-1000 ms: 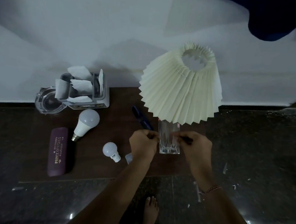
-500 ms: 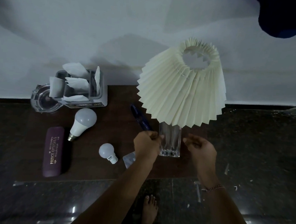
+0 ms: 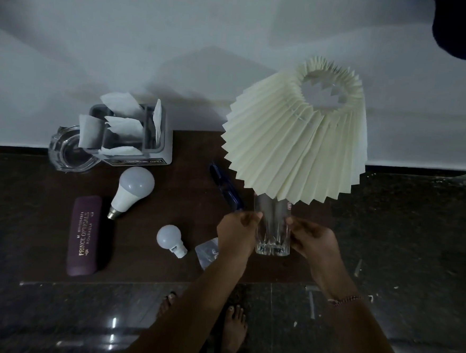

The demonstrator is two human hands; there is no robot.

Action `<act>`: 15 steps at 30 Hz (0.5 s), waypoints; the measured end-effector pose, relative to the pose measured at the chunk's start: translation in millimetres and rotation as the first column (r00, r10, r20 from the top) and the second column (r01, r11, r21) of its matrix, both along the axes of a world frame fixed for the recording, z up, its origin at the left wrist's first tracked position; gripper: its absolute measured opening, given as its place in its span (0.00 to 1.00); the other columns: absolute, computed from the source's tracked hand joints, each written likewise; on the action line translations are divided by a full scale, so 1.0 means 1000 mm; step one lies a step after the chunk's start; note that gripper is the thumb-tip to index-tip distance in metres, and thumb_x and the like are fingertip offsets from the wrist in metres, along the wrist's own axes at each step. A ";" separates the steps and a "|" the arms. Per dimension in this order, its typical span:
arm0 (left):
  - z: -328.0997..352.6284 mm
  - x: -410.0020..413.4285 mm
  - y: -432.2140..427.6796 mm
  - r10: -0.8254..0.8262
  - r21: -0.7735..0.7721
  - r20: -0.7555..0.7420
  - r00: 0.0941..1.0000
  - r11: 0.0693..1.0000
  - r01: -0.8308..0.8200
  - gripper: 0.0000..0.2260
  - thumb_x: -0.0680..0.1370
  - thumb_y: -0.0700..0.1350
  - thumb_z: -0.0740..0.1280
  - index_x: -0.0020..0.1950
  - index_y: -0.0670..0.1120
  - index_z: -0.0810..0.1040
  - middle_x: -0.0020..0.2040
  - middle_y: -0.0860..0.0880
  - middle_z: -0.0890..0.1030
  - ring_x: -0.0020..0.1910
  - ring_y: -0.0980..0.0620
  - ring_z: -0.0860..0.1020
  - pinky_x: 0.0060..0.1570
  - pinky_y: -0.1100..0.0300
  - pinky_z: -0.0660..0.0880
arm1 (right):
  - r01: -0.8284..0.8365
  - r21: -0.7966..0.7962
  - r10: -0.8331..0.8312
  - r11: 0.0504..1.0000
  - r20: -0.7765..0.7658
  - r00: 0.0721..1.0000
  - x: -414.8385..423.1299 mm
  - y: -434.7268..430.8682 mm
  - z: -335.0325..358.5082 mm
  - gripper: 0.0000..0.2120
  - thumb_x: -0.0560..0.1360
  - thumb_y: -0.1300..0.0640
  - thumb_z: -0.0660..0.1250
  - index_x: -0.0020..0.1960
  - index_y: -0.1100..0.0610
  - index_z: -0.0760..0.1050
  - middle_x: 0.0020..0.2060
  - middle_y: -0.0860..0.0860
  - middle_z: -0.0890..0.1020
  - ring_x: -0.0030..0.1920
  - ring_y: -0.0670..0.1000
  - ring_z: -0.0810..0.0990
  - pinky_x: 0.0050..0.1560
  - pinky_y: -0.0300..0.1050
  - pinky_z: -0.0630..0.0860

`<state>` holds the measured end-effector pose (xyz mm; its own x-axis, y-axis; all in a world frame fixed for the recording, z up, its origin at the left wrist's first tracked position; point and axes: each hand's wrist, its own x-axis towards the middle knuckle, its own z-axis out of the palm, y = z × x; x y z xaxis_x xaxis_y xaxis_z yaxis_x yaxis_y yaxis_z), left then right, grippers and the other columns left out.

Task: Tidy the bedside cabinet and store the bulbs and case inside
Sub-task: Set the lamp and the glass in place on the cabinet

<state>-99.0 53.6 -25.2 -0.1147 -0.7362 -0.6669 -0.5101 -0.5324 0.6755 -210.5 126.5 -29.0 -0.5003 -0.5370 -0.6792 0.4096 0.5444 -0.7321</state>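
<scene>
Flanking the glass lamp base [image 3: 272, 228], both hands' fingers [image 3: 251, 219] pinching it, small bulb [image 3: 170, 238] and foil packet [image 3: 207, 253] just left.

bare wood [image 3: 186, 200] between bulbs [image 3: 133, 188] — lampshade [image 3: 297, 142] overhanging

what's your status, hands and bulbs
Left hand and right hand both on glass lamp base. Large bulb, small bulb, case untouched on cabinet top.

Dim, bluish, wide-angle edge warping
</scene>
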 end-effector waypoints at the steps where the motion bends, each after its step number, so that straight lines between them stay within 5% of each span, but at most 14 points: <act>1: 0.000 0.002 0.002 -0.007 0.001 -0.006 1.000 1.000 0.007 0.12 0.77 0.47 0.65 0.41 0.40 0.81 0.35 0.41 0.81 0.39 0.47 0.78 0.48 0.51 0.77 | -0.003 -0.010 0.003 1.000 0.008 1.000 0.000 0.002 0.003 0.03 0.71 0.60 0.69 0.44 0.56 0.81 0.38 0.51 0.86 0.40 0.48 0.85 0.41 0.38 0.81; 4: 0.004 0.008 0.008 0.019 0.033 -0.074 0.997 0.999 -0.017 0.13 0.77 0.48 0.66 0.44 0.38 0.81 0.43 0.35 0.82 0.40 0.47 0.78 0.51 0.48 0.79 | 0.008 -0.033 -0.007 0.999 0.032 0.999 0.005 0.006 0.014 0.03 0.70 0.61 0.69 0.43 0.56 0.81 0.37 0.50 0.86 0.40 0.47 0.85 0.39 0.37 0.81; 7: 0.013 0.023 0.012 0.009 0.042 -0.092 0.996 0.999 -0.005 0.17 0.77 0.49 0.65 0.43 0.34 0.80 0.35 0.40 0.79 0.33 0.51 0.76 0.36 0.60 0.75 | 0.032 -0.016 -0.031 0.999 0.041 0.999 0.016 0.006 0.027 0.05 0.67 0.61 0.72 0.43 0.58 0.81 0.37 0.52 0.86 0.39 0.50 0.85 0.36 0.37 0.81; 9: 0.018 0.038 0.013 0.014 0.020 -0.103 0.995 1.000 -0.012 0.19 0.76 0.50 0.65 0.40 0.34 0.79 0.33 0.38 0.80 0.31 0.48 0.77 0.36 0.56 0.75 | 0.014 -0.003 -0.014 1.000 0.042 0.999 0.026 0.004 0.035 0.08 0.64 0.59 0.73 0.43 0.58 0.81 0.38 0.52 0.86 0.39 0.51 0.85 0.35 0.38 0.81; 15: 0.048 0.084 0.003 -0.074 -0.026 -0.092 0.993 0.997 0.072 0.08 0.72 0.52 0.70 0.34 0.54 0.80 0.29 0.55 0.82 0.30 0.67 0.79 0.30 0.76 0.70 | -0.037 -0.016 0.038 0.999 0.053 0.998 0.070 -0.009 0.049 0.06 0.62 0.58 0.76 0.39 0.54 0.82 0.38 0.53 0.86 0.41 0.52 0.85 0.41 0.44 0.82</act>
<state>-15.2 56.2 23.1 -0.2289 -0.7385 -0.6343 -0.4817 -0.4803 0.7330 -140.1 117.9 19.6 -0.4428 -0.5651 -0.6961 0.4279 0.5490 -0.7180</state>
